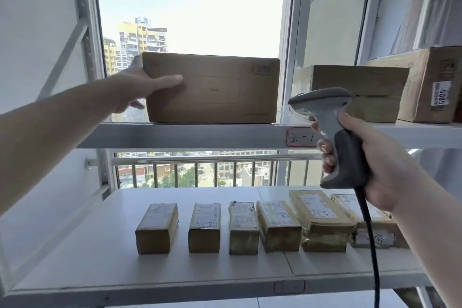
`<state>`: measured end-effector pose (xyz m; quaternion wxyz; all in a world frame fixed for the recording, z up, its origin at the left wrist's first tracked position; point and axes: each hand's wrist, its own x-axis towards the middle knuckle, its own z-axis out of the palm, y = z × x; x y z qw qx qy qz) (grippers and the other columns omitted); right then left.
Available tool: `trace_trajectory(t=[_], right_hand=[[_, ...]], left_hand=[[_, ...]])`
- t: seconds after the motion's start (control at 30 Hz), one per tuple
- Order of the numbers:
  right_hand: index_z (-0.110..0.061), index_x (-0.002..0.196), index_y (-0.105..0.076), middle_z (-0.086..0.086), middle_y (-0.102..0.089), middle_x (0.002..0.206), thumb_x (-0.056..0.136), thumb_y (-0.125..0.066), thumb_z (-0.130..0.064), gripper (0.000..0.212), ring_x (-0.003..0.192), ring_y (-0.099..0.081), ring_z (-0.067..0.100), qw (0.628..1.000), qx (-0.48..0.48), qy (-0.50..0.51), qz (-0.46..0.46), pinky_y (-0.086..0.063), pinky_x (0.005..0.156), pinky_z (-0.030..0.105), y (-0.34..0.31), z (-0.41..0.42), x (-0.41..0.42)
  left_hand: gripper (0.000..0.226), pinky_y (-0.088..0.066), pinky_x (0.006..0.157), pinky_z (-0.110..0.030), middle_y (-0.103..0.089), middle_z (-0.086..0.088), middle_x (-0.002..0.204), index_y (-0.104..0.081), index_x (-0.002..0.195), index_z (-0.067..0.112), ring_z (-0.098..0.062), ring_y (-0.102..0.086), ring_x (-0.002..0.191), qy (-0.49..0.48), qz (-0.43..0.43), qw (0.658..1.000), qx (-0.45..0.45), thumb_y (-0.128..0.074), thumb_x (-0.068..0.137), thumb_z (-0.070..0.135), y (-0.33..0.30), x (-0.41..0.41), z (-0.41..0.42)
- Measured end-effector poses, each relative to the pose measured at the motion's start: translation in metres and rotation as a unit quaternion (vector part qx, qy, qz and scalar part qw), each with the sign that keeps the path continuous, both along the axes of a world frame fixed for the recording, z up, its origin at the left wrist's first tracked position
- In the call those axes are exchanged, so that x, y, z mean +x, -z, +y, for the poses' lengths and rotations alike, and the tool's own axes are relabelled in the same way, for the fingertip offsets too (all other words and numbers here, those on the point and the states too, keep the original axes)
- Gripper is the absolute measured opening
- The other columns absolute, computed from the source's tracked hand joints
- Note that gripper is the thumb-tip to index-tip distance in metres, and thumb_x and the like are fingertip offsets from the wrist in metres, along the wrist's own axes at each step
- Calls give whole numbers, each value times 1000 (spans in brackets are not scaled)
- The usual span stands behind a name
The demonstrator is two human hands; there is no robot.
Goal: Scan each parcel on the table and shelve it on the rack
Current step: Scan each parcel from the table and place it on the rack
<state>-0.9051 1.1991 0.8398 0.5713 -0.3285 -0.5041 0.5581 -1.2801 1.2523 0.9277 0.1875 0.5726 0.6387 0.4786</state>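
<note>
Left hand (140,87) gripping parcel (212,89) — on rack (175,135), right hand (380,157) holding scanner (332,132)

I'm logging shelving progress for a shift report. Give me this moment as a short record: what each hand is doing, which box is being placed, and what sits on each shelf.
left hand: holds the left end of the large box, thumb on its front face
large box: on the upper shelf, left part
right hand: grips the scanner, fingers curled round its handle
upper shelf, right: two more cardboard boxes
shelf tag: handwritten, partly hidden by the scanner
lower shelf: a row of six small taped parcels
</note>
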Motion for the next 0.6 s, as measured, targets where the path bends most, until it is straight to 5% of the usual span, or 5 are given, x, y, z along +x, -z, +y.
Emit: trace_trajectory(t=[0.1,0.17,0.3,0.6], right_hand=[[-7,123,-60,4,-55,66,94,-56,-42,46,51,-47,14,1000,-1,2,-8,-45,56,29,-3,3,7],[-6,126,-59,4,-56,67,94,-55,-43,49,52,-48,14,1000,1,3,-15,-45,57,29,-4,6,11],[-3,131,-56,5,-56,68,93,-57,-43,55,53,-48,14,1000,-1,0,-12,-45,56,29,-6,11,18],[-8,124,-58,4,-56,67,92,-58,-44,49,53,-49,15,1000,1,7,-23,-46,57,29,-3,15,29]], left_hand=[[116,-53,72,-32,-47,4,138,-8,158,37,-19,-55,113,36,-113,984,133,-86,72,27,19,2,16],[102,-52,76,-29,-52,9,128,-18,156,29,-10,-57,107,56,-118,979,155,-82,78,17,21,7,23],[78,-53,83,-31,-58,4,129,-40,143,23,-11,-59,111,77,-111,977,165,-82,78,16,18,17,36],[72,-53,92,-31,-61,1,126,-44,139,17,-16,-60,114,94,-100,973,188,-83,78,14,22,52,64]])
